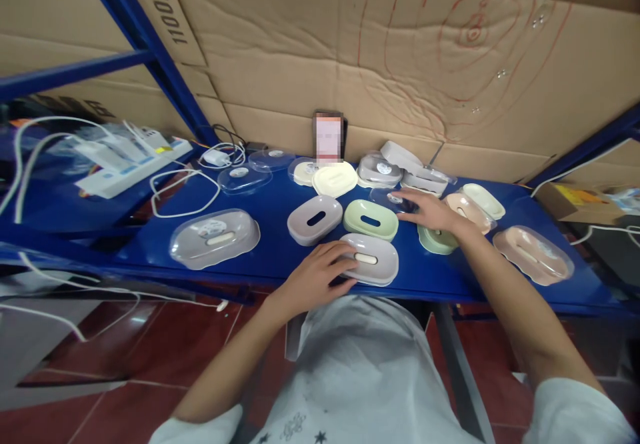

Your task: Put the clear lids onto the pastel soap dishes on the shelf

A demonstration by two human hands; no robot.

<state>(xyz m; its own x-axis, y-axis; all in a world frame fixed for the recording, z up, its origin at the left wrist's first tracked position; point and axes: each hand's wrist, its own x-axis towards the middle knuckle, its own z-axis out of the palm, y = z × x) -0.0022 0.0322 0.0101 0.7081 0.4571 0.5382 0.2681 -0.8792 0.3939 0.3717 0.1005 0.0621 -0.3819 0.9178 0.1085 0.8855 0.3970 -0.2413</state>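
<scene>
On the blue table (260, 221), near its front edge, the left hand (320, 274) rests palm down on a grey soap dish (373, 257), fingers spread loosely over its left end and not clenched around it. Just behind this dish sit a mauve soap dish (314, 219) and a pale green soap dish (371, 219), side by side. The right hand (433, 212) lies flat and open, its fingertips touching a clear plastic lid (393, 199); under its wrist sits another green dish (436, 241). Farther right lie a pink dish under a clear cover (533, 254) and a peach dish (467, 209). At the left stands a covered grey dish (215, 237), apart from the rest. A phone (329, 136) leans against the cardboard wall (400, 57) behind, beside a cream dish (334, 179).
</scene>
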